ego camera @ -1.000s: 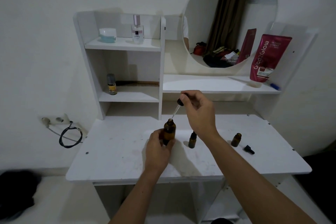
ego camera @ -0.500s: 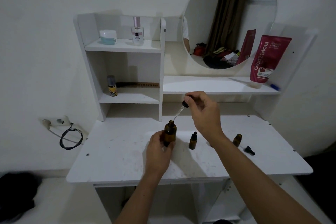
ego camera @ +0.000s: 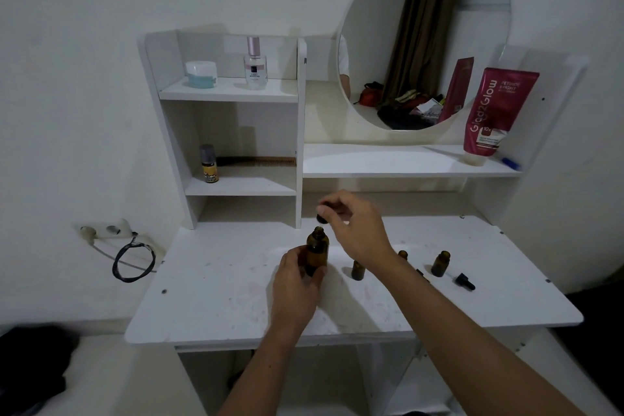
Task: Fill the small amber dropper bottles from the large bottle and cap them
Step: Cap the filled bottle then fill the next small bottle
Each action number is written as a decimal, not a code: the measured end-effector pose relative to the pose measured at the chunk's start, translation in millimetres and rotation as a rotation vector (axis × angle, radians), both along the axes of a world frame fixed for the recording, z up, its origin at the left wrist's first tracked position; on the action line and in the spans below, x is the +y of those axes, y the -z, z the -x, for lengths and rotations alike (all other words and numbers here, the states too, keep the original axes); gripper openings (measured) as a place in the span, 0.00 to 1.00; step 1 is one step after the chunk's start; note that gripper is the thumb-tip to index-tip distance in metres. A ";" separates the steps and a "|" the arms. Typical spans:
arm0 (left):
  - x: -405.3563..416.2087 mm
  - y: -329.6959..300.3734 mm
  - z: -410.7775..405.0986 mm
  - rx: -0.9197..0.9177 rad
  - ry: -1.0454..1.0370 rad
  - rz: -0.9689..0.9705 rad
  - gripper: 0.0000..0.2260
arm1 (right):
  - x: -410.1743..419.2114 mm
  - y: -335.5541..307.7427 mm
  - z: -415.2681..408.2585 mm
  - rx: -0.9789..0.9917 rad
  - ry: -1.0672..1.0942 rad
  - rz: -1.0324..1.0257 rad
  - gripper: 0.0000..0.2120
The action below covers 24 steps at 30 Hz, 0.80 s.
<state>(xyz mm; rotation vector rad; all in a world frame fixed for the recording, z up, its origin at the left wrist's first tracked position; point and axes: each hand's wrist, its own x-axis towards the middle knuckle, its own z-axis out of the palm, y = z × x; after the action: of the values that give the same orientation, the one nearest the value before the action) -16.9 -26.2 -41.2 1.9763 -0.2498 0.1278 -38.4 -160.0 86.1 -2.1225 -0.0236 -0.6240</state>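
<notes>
The large amber bottle [ego camera: 317, 252] stands upright on the white desk [ego camera: 219, 290], gripped from the front by my left hand [ego camera: 297, 287]. My right hand [ego camera: 358, 230] pinches a black dropper cap [ego camera: 320, 218] right above the bottle's mouth, its glass tube down inside the neck. Small amber bottles stand to the right: one [ego camera: 358, 269] beside my right wrist, one [ego camera: 402, 254] partly hidden behind it, one [ego camera: 440, 263] farther right. A loose black dropper cap [ego camera: 465, 281] lies next to that last one.
A shelf unit [ego camera: 233, 91] at the back holds a jar, a perfume bottle, a small spray can and a comb. A round mirror [ego camera: 425, 34] and a red tube [ego camera: 496, 111] stand at the back right. A cable [ego camera: 133, 260] hangs at the left wall.
My right hand has come down and left, lowering the dropper from a tilted position above the large bottle into its neck. My left hand keeps its grip on the bottle.
</notes>
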 end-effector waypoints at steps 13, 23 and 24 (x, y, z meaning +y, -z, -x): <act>-1.9 2.7 -2.1 0.011 -0.005 -0.015 0.19 | 4.7 27.5 -5.6 0.076 0.011 0.031 0.07; -1.9 -1.5 1.9 0.013 -0.019 -0.034 0.20 | 1.9 31.0 -2.1 0.055 0.024 -0.021 0.11; -1.3 -1.5 2.2 0.012 -0.016 -0.030 0.20 | 1.9 30.8 -1.9 0.054 0.022 -0.020 0.11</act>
<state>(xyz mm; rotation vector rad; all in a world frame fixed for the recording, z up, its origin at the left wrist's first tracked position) -19.1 -27.6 -39.7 2.0087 -0.2291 0.1232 -36.5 -158.1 55.2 -2.1220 0.0357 -0.5777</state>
